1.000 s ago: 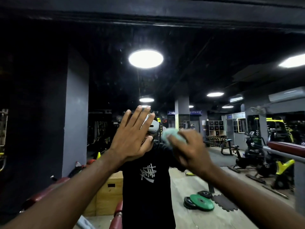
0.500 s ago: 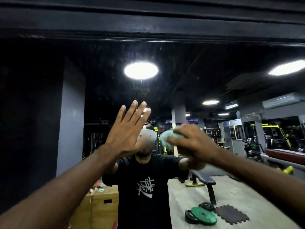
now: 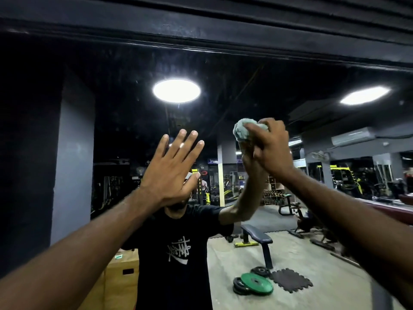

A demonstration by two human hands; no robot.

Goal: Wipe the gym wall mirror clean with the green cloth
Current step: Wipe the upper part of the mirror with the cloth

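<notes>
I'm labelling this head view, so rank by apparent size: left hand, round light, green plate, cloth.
1. Left hand, nearest the camera.
2. Round light.
3. Green plate and cloth look alike; the right hand hides part of the cloth.

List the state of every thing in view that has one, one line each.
Left hand: open, fingers straight and spread, raised to the mirror.
Right hand: grips the cloth.
Cloth: bunched in a wad, up at the mirror.
Mirror: faint specks on its upper part.
Round light, reflected: on.
Green plate, reflected: lies flat.
</notes>
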